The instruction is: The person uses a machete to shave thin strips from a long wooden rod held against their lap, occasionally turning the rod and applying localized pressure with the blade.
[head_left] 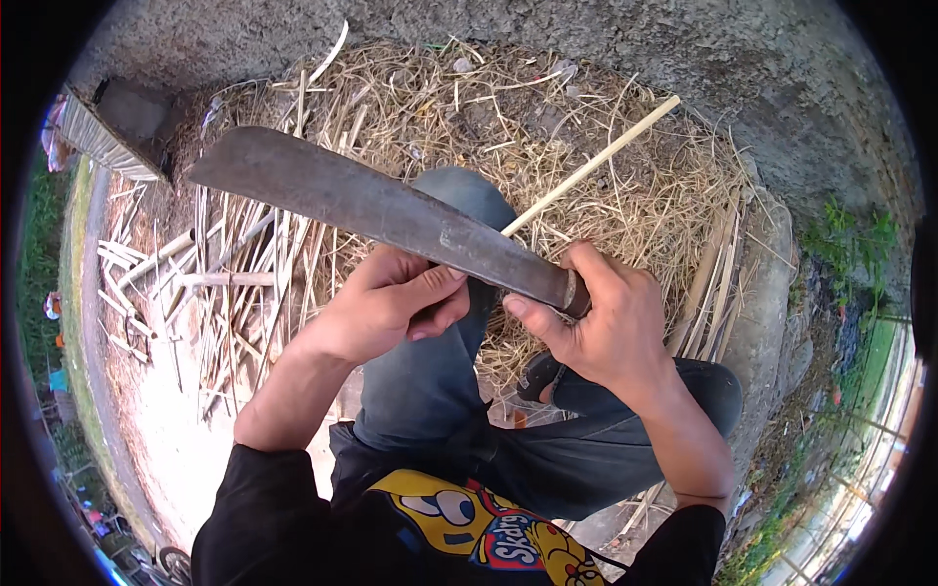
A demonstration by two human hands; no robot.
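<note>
A broad, dark machete (371,202) lies slanting across the view, its tip at the upper left. My right hand (616,317) is closed around its short handle at the right end. From behind the blade a pale bamboo strip (596,166) sticks out toward the upper right. In line with that strip, my left hand (391,303) is closed at the blade's near edge, thumb and fingers pinching the strip's lower end, which is mostly hidden. My raised knee (464,195) is under the blade and the hands.
Curly shavings (625,215) cover the ground around my legs. Split bamboo pieces (230,278) lie heaped at the left, with longer strips (718,278) at the right. A rough grey wall (586,39) runs along the far side. Green plants (855,244) grow at the right.
</note>
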